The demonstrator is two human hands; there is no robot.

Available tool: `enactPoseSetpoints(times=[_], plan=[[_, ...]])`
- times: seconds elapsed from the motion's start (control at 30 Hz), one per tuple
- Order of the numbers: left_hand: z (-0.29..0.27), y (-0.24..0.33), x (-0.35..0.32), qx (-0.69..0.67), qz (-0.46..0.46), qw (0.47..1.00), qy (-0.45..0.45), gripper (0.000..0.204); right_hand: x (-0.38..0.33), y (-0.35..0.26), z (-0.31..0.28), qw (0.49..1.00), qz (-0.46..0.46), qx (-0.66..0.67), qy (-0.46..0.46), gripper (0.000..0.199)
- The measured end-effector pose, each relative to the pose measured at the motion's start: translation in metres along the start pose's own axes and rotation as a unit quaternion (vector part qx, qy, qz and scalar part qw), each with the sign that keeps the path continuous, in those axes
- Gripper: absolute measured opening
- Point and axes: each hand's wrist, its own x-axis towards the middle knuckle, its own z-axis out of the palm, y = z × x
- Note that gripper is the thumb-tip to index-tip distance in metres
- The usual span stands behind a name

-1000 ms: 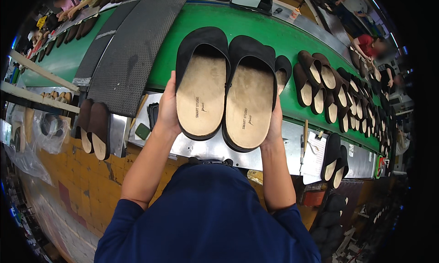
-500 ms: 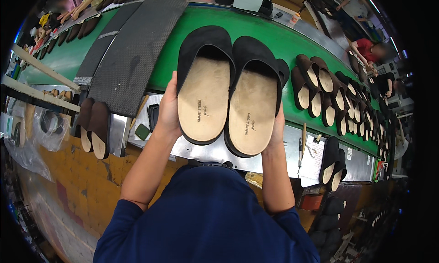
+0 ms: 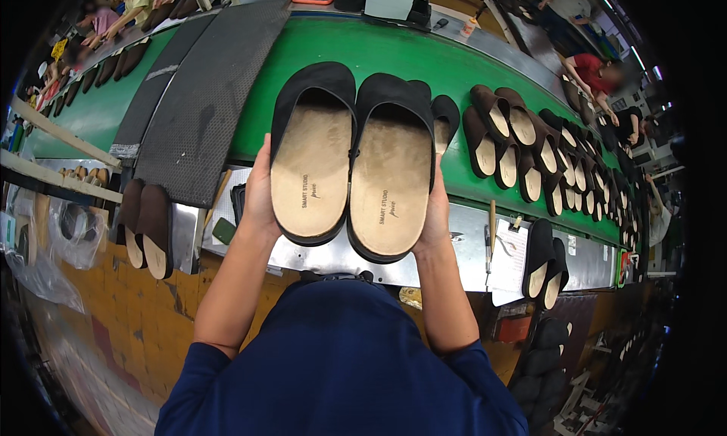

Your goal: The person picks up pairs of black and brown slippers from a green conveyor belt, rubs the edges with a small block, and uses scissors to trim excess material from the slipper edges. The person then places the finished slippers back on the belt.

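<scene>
I have a pair of black slip-on sandals up in front of me, footbeds facing me, one in each hand. My left hand (image 3: pixel 261 201) cups the outer edge of the left sandal (image 3: pixel 312 159), and my right hand (image 3: pixel 435 212) cups the outer edge of the right sandal (image 3: pixel 391 171); the fingers of both hands curl round behind the soles, out of my sight, so I only see the thumbs and palms pressed to the rims. The two sandals touch along their inner edges, heels low and toes away from me, held above the near edge of the green conveyor belt (image 3: pixel 363 50) and the metal bench (image 3: pixel 469 231) that runs along it.

To do this well, I judge I should keep the pair level and pressed evenly together, so that heel lines and toe lines can be compared at a glance. The grip ought to stay on the black rims and not smear the pale tan footbeds. I would tilt both a little toward the light to catch marks or uneven trim, and check that the straps sit the same on both.

More dark sandals (image 3: pixel 522 144) lie in a row on the belt to my right, well apart from mine, and another pair (image 3: pixel 145 228) stands on the bench edge at my left, so I must not knock them
</scene>
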Motion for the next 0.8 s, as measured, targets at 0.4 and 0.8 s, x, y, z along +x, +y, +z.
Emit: enactPoseSetpoints(times=[0.4,0.8], plan=[[-0.013,-0.004,0.000,-0.096,-0.024,0.989,-0.111,0.054,-0.007,-0.005,0.012,0.998,-0.015,-0.067,0.001,0.065],[-0.046,-0.023,-0.017,0.144,0.139,0.980,-0.004,0.058,-0.014,0.015,-0.032,0.993,-0.085,-0.084,-0.008,0.075]])
